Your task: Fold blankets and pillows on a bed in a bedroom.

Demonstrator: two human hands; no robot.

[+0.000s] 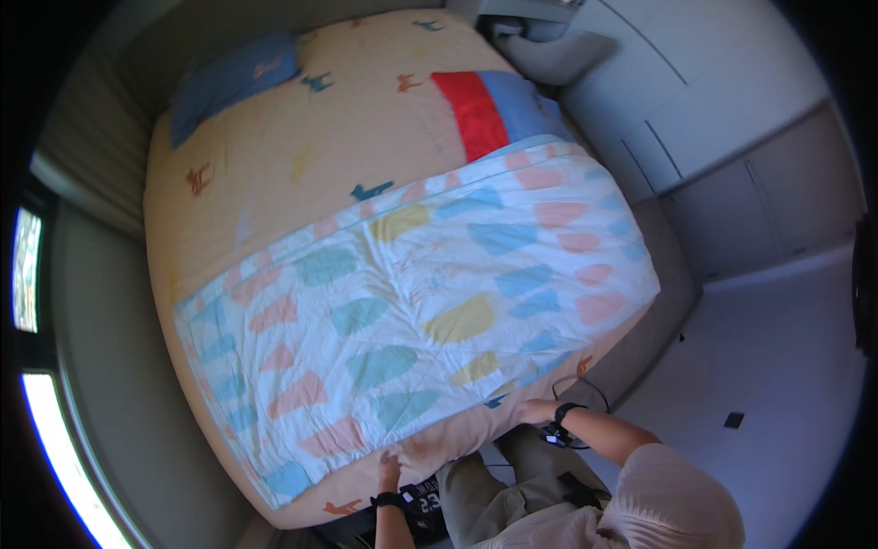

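Note:
A white quilt (430,274) with rounded pink, teal, blue and yellow patches lies spread over the near half of the bed. Beneath it is a peach fitted sheet (265,174) printed with small animals. My left hand (390,469) is at the bed's near edge, just below the quilt's border, its fingers slightly apart and nothing visible in them. To the right, my right hand (538,412) rests at the sheet's near edge, fingers pointing left and loosely extended. Fine finger detail is small here. The sheet is rumpled between the hands.
A blue pillow (236,82) lies at the far left of the bed. A red and blue pillow (485,114) is at the far right, partly beside the quilt's edge. White cabinets (695,82) stand on the right, above pale floor (777,366). Windows (69,448) are on the left.

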